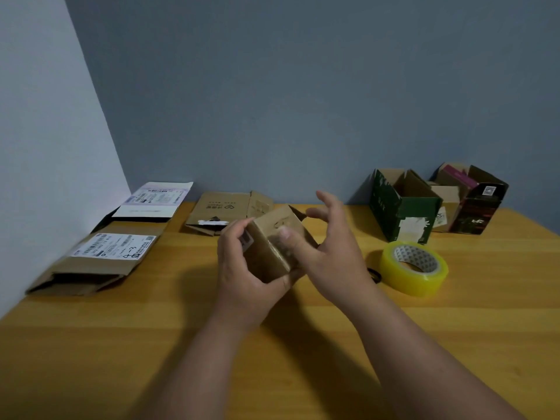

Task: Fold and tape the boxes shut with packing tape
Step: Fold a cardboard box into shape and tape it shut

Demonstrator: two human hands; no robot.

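The wooden table [454, 344] carries everything, and the roll of packing tape [415, 268] on it serves as the landmark. Far to the left of the roll, against the side wall, lies the largest piece, a flattened carton [97, 262] with a white shipping label, and behind it a second flat piece with a white printed sheet [153, 201]. These look like stock waiting to be folded up. A smaller flattened brown box [224, 212] lies left of the roll, by the back wall. Just behind the roll stands an open green box [406, 207], its flaps up, and beside that, further right, a dark open box [475, 201] with something pinkish inside; neither top is closed yet.

Left of the roll, held above the table, is the small brown box [275, 244] being worked on. The left hand [245, 268] cradles it from below and the side, fingers curled round its near corner, which steadies it. The right hand [330, 250] presses its thumb onto the glossy face, apparently smoothing tape down along the seam, while the other fingers are spread and lifted clear. One flap at the far end seems to stick out, so closing probably remains. The roll sits close to the right hand, handy for the next strip.
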